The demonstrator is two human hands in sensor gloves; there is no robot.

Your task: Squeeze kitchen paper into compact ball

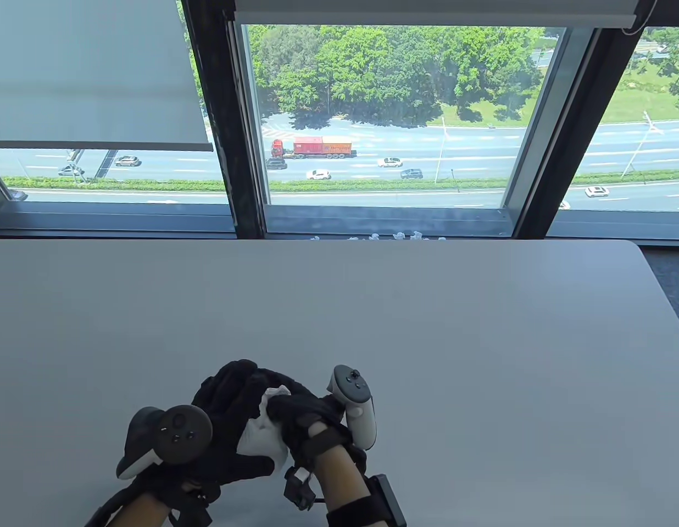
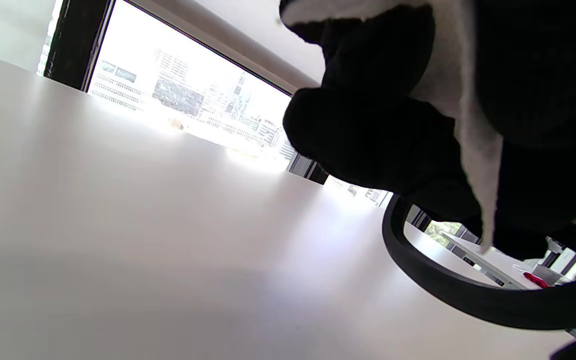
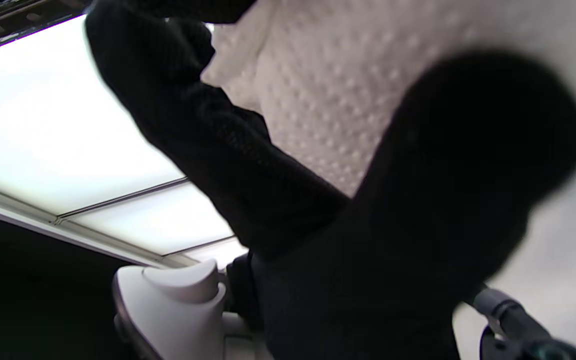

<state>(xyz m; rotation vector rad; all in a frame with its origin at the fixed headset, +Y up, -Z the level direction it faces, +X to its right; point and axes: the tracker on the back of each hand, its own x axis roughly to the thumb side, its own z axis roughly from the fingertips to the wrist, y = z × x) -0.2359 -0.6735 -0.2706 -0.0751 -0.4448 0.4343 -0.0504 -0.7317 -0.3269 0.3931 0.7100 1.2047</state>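
Observation:
A white sheet of kitchen paper (image 1: 262, 428) is crumpled between both gloved hands near the table's front edge. My left hand (image 1: 229, 417) wraps around it from the left and behind, fingers curled over the top. My right hand (image 1: 301, 417) presses on it from the right, fingers curled over the paper. The right wrist view shows the dimpled paper (image 3: 328, 100) held tight by black fingers (image 3: 208, 130). In the left wrist view a thin edge of the paper (image 2: 473, 130) shows between the gloves. Most of the paper is hidden inside the hands.
The grey table (image 1: 372, 307) stretches away to the window. Several small white paper balls (image 1: 394, 237) lie along the table's far edge by the window sill. The table's right corner (image 1: 641, 247) is rounded.

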